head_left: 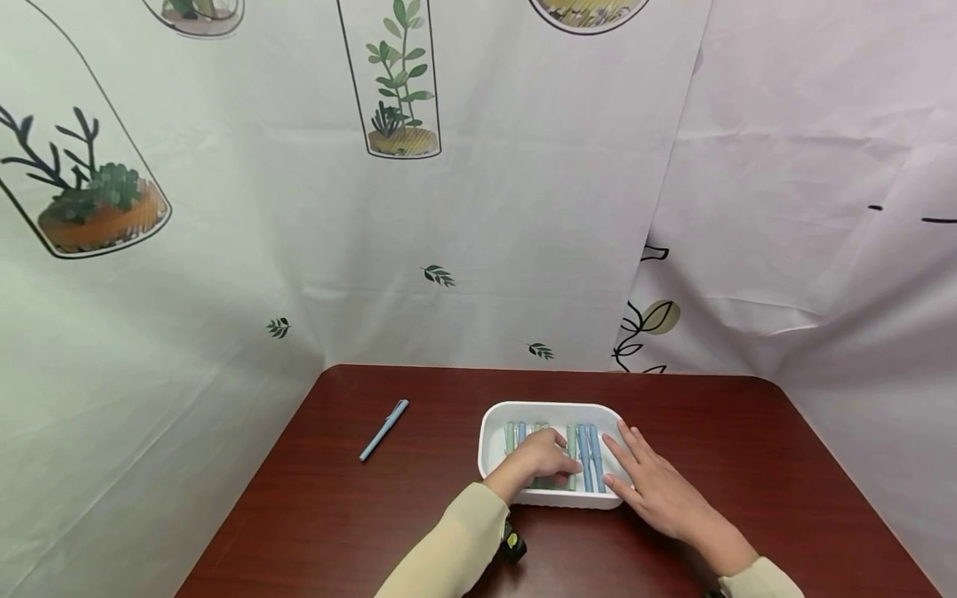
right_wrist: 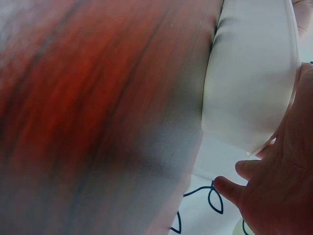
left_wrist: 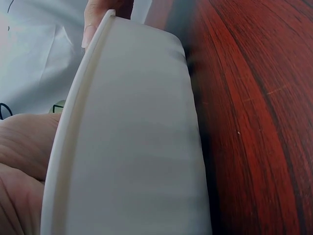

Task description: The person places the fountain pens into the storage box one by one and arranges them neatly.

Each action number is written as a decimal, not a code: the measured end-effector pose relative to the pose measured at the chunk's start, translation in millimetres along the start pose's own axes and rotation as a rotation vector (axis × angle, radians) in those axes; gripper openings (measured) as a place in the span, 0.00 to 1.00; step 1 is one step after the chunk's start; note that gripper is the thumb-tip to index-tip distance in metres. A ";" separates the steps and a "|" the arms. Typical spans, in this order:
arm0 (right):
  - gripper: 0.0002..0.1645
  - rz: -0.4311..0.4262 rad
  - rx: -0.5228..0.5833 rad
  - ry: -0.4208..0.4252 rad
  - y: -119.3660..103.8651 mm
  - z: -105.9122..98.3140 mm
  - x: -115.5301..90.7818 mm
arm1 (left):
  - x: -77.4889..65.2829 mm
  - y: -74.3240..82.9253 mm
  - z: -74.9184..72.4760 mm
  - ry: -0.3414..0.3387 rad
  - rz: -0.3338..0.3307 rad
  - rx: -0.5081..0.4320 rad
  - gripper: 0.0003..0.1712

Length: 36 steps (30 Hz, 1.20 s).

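A white tray [head_left: 493,413] holds several pens in a row, light green and blue, lying lengthwise front to back. My left hand [head_left: 540,458] reaches over the tray's front left part with its fingers bent down among the pens. Its fingers lie next to a green pen [head_left: 571,440]; I cannot tell whether they grip one. My right hand [head_left: 658,490] is at the tray's right end, fingers spread and fairly straight, fingertips at the rim beside two blue pens [head_left: 596,457]. In the left wrist view the tray's outer wall [left_wrist: 132,122] hides most of the left hand.
A single blue pen [head_left: 385,430] lies slanted on the dark red wooden table [head_left: 314,515], left of the tray. Behind the table hangs a pale cloth [head_left: 478,216] with plant prints. The table's far edge runs just behind the tray.
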State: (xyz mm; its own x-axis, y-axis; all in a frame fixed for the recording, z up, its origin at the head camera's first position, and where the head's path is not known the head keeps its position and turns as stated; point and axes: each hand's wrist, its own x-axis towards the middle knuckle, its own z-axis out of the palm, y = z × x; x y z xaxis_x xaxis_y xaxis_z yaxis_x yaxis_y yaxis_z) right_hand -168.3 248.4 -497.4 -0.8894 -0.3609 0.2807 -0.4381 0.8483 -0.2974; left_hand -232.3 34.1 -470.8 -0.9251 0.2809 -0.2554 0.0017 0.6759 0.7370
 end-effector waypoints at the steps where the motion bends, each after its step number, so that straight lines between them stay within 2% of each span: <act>1: 0.38 0.003 0.003 -0.006 -0.2 -0.2 0.1 | -0.1 0.1 -0.1 0.000 -0.002 0.002 0.24; 4: 0.39 0.012 0.007 -0.022 -0.4 -0.4 0.3 | -0.1 -0.2 0.0 0.001 -0.003 -0.004 0.24; 7: 0.39 0.014 0.006 -0.026 -0.3 -0.2 0.4 | 0.0 -1.7 -0.3 -0.002 -0.005 -0.051 0.24; 11: 0.39 0.008 0.004 -0.016 0.0 0.1 0.7 | 0.1 -4.1 -3.5 -0.027 0.025 -0.201 0.25; 16: 0.38 0.009 0.005 -0.017 -0.1 0.3 0.8 | -2.6 -6.4 -11.6 -0.089 0.095 -0.386 0.28; 21: 0.39 0.017 0.014 -0.023 -0.5 0.1 0.6 | -6.9 -8.6 -24.0 -0.108 0.138 -0.406 0.30; 27: 0.39 0.023 0.010 -0.027 -0.2 0.7 0.3 | -13.5 -11.7 -43.7 -0.103 0.175 -0.380 0.31; 32: 0.39 0.027 0.010 -0.032 -0.3 0.3 0.0 | -17.8 -16.3 -61.1 -0.111 0.214 -0.394 0.33; 36: 0.39 0.018 0.008 -0.027 -0.4 0.2 0.2 | -22.2 -21.0 -74.2 -0.088 0.251 -0.369 0.33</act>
State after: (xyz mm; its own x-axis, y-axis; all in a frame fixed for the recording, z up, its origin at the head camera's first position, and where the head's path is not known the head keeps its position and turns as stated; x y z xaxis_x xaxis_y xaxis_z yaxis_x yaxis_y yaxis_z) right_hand -168.4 247.9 -497.5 -0.9004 -0.3558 0.2503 -0.4227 0.8516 -0.3100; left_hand -240.0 -36.8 -434.2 -0.8775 0.4727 -0.0807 0.0720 0.2961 0.9524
